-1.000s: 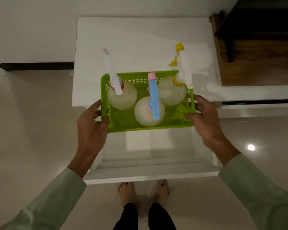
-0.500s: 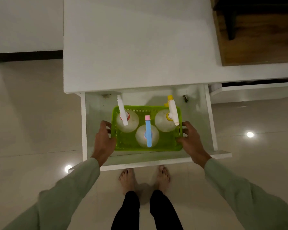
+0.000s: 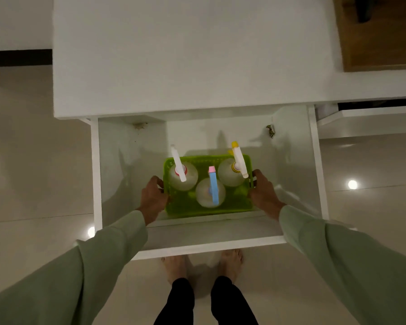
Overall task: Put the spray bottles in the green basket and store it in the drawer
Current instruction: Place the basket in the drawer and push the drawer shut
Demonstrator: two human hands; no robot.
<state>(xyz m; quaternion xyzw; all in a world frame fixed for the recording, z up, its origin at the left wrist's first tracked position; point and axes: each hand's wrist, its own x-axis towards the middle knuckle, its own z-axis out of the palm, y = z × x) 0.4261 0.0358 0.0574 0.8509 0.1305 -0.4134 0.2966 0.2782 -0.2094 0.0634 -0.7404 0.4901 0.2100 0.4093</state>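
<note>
The green basket [image 3: 181, 208] is low inside the open white drawer [image 3: 96, 174], near its front wall. Three clear spray bottles stand in it: one with a white-and-red head [image 3: 182, 175] at the left, one with a blue-and-pink head [image 3: 210, 192] in the middle front, one with a white-and-yellow head [image 3: 232, 171] at the right. My left hand [image 3: 153, 198] grips the basket's left rim. My right hand [image 3: 263, 194] grips its right rim. Whether the basket touches the drawer floor is not visible.
The white cabinet top [image 3: 192, 55] overhangs the drawer's back. A wooden step [image 3: 382, 41] lies at the upper right and a second white drawer edge [image 3: 366, 114] at the right. My bare feet [image 3: 202, 263] stand on glossy tiles just before the drawer front.
The basket has come down from above the cabinet top into the drawer, with both hands still on its sides. The drawer's inside has come into fuller view.
</note>
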